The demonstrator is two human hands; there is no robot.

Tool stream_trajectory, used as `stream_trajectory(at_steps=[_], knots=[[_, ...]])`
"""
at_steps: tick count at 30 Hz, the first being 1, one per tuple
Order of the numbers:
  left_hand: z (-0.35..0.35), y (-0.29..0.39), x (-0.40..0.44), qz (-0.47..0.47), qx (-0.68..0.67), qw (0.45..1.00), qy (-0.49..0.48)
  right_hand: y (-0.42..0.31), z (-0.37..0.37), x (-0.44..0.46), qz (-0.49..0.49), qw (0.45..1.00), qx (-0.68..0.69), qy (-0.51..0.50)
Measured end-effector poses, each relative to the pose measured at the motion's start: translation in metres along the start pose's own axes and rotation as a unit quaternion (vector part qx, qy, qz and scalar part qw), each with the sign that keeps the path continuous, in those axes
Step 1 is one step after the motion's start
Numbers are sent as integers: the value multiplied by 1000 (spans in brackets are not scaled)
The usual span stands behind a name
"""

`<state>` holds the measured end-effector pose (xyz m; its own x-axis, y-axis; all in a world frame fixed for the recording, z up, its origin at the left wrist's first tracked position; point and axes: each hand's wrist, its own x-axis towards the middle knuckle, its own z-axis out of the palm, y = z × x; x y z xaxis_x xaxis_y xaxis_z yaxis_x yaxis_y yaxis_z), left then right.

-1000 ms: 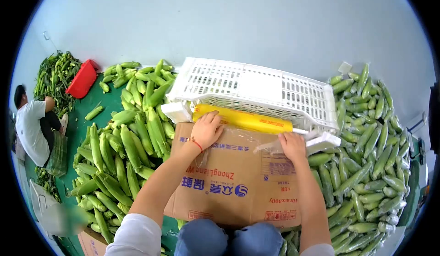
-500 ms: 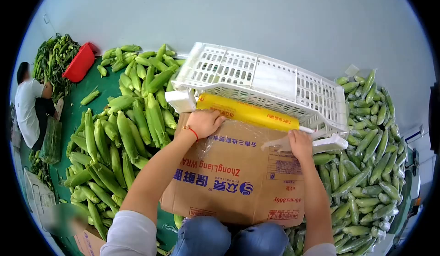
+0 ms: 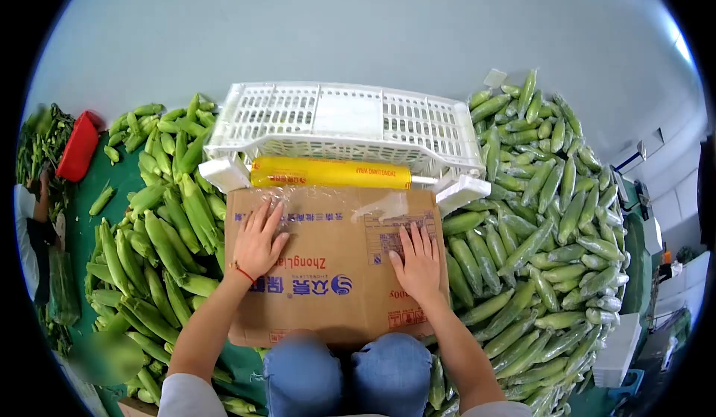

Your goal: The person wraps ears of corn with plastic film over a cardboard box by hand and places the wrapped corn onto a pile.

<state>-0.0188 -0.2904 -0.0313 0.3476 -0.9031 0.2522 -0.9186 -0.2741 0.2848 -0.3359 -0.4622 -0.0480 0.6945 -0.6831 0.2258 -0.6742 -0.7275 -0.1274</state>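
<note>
A brown cardboard box [image 3: 335,268] with blue and red print lies across my lap, against my knees. My left hand [image 3: 259,242] rests flat on its left part, fingers spread; a red string circles that wrist. On the right part of the same box lies my right hand [image 3: 416,262], palm down with fingers apart. Just beyond the box's far edge is a yellow roll of plastic wrap [image 3: 332,172]. It sits between the white end supports of an upturned white plastic crate [image 3: 347,111]. Clear film clings to the box's far edge.
Unwrapped green corn [image 3: 160,238] is heaped on the left. Film-wrapped corn [image 3: 544,260] is piled high on the right. A red basin [image 3: 80,147] stands at the far left, near a person [image 3: 33,215] beside leafy stalks. A pale wall rises behind the crate.
Both hands have let go of the box's far edge and the film there, and now lie flat on its top. My view has turned to the right.
</note>
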Motion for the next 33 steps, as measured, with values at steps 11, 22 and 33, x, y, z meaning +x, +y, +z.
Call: stream_trajectory(at_steps=[11, 22, 33], knots=[[8, 3, 1, 10, 25, 999, 17, 29, 27, 74, 34, 998, 11, 50], [4, 1, -27, -6, -26, 992, 120, 0, 9, 10, 79, 982, 145, 96], [4, 1, -8, -41, -39, 991, 117, 6, 28, 94, 13, 972, 193, 136]])
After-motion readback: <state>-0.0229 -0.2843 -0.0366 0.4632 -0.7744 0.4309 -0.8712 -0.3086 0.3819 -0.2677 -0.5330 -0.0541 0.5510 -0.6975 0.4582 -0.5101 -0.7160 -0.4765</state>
